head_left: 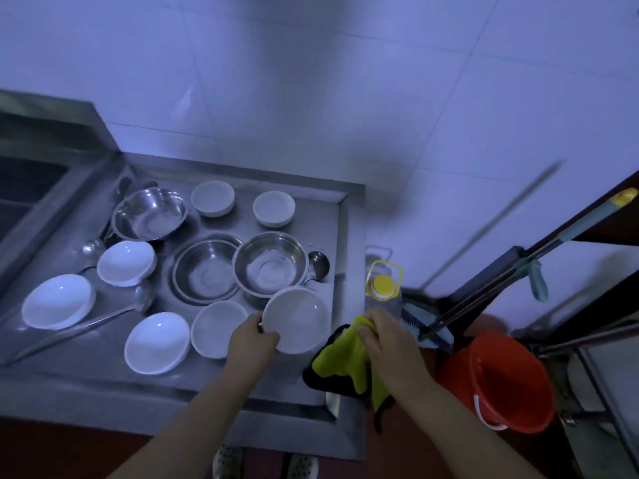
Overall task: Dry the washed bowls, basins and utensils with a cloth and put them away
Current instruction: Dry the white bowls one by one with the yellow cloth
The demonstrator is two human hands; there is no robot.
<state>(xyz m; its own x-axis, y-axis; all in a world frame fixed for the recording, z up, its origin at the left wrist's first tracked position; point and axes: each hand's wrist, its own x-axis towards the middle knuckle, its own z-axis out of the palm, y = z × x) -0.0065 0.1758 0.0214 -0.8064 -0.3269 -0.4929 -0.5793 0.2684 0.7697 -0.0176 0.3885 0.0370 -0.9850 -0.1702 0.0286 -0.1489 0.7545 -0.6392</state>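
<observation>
The left hand (254,340) grips the near rim of a round white ceramic bowl (301,319), thumb on the inside, at the near right corner of the stainless steel surface (221,382). The right hand (387,335) clutches a bunched yellow-green cloth with a black edge (340,361), just beside the bowl and hanging past the surface's right edge. Three round steel basins (270,263) sit behind the held bowl among other white bowls (157,342) and a long steel ladle (86,326). A red plastic bucket (498,382) stands on the floor to the right.
</observation>
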